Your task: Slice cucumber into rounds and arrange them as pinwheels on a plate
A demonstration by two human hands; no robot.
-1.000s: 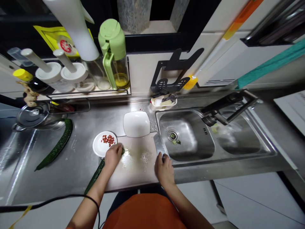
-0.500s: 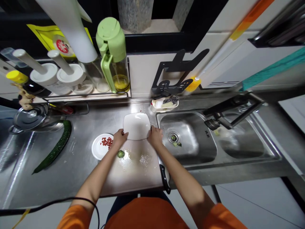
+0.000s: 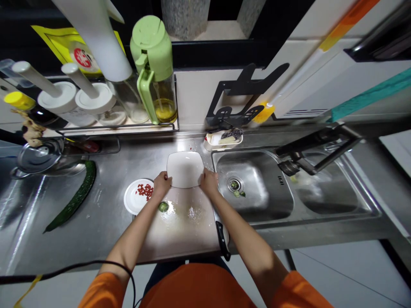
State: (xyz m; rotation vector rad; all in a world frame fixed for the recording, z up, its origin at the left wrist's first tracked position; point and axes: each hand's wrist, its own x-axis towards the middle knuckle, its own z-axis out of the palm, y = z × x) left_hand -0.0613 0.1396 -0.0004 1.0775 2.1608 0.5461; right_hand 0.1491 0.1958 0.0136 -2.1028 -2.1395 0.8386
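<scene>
My left hand (image 3: 161, 184) and my right hand (image 3: 209, 182) grip the near corners of a white square plate (image 3: 185, 168), one on each side, at the far edge of the pale cutting board (image 3: 180, 229). A small green cucumber end (image 3: 163, 207) lies on the board just below my left hand. A black-handled knife (image 3: 221, 233) rests along the board's right edge, under my right forearm. A small round white dish (image 3: 133, 200) with red bits sits left of my left hand.
A whole cucumber (image 3: 74, 198) lies on the steel counter at left, near a pot lid (image 3: 38, 155). A double sink (image 3: 257, 201) with a dark faucet (image 3: 308, 149) is at right. A rack with a green oil bottle (image 3: 156, 72) and jars lines the back wall.
A second ago my left hand held the cucumber end and my right held the knife. Both let go and moved up to the square plate; the knife now lies on the board's edge.
</scene>
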